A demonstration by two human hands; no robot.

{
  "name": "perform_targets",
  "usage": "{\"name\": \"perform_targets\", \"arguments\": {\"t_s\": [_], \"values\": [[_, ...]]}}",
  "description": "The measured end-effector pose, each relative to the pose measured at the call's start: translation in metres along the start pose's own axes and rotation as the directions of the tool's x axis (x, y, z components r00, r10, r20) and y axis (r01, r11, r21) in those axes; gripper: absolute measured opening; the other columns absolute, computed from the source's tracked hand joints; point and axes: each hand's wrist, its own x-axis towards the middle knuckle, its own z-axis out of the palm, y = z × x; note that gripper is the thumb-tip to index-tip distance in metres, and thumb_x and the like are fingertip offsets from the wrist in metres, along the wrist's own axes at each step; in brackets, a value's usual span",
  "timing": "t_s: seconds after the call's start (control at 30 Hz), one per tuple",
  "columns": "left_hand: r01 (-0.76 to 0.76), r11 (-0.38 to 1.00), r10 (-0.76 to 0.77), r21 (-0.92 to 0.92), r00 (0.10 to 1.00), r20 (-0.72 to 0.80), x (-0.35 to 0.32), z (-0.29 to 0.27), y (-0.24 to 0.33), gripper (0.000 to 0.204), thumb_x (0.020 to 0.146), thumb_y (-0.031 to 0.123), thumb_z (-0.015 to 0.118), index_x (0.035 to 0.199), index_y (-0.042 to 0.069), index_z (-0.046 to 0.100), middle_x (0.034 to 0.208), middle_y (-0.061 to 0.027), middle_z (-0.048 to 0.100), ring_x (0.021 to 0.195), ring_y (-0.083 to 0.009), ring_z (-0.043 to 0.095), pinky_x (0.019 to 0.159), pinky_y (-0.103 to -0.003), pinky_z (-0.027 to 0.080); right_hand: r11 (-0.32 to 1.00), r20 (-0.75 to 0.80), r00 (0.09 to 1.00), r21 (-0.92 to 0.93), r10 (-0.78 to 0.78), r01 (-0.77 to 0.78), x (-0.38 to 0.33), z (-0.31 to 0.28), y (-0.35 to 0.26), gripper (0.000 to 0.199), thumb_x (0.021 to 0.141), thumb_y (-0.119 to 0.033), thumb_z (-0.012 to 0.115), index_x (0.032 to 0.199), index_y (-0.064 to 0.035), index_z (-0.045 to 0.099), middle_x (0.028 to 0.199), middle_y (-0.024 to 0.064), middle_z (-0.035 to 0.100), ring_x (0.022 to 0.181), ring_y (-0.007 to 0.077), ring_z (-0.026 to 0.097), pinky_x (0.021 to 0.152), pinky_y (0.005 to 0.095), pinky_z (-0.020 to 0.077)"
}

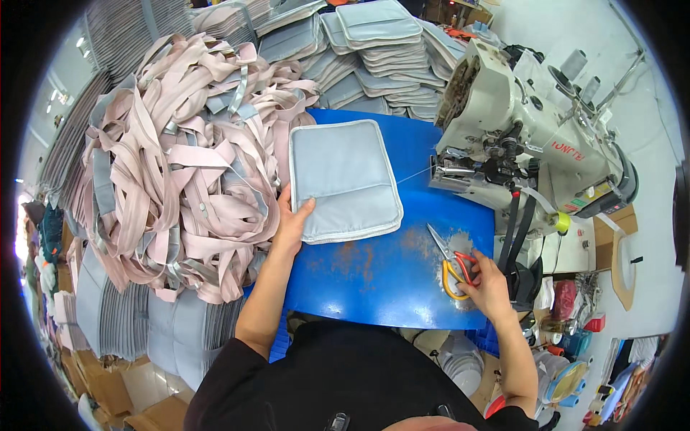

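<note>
My left hand [293, 219] grips the lower left edge of a grey fabric panel [345, 161], thumb on top and fingers underneath. The panel is rectangular with rounded corners, light edging all round and a seam across its lower half. From its right edge a thin thread runs to the needle area of a sewing machine [525, 136]. My right hand [489, 287] is closed at the handles of a pair of scissors [449, 257], one handle red and one yellow-orange. The blades point away to the far left, over the blue tabletop [359, 287].
A big tangled heap of pink zipper tape [194, 172] crowds the table's left side. Stacks of similar grey panels [381, 50] stand at the back. More grey sheets [122, 316] are packed at lower left. Thread cones [573, 65] rise behind the machine at right.
</note>
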Motion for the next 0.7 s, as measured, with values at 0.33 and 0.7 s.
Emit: {"name": "perform_targets", "arguments": {"t_s": [0.33,0.7], "values": [[-0.008,1.0,0.008,-0.016,1.0,0.017,0.0,0.003,0.0,0.052,0.092,0.004,0.073,0.14,-0.003,0.054,0.125,-0.0137,0.067,0.112,-0.0208,0.065,0.098,-0.035,0.052,0.977,-0.057,0.993,0.182,-0.106,0.115,0.056,0.042,-0.046,0.068,0.079,-0.038,0.088,0.135,-0.0126,0.06,0.092,0.0086,0.067,0.078,0.0204,0.064,0.073,0.0345,0.0524],[0.015,0.999,-0.015,0.04,1.0,-0.019,0.004,0.013,0.011,0.06,0.09,0.004,0.075,0.144,-0.003,0.051,0.129,-0.0132,0.066,0.114,-0.0195,0.064,0.1,-0.033,0.051,0.935,-0.012,1.0,0.354,0.015,-0.009,0.133,0.06,-0.065,0.06,0.079,-0.048,0.087,0.124,-0.0126,0.07,0.098,0.0123,0.075,0.086,0.0248,0.072,0.077,0.038,0.0548]]}}
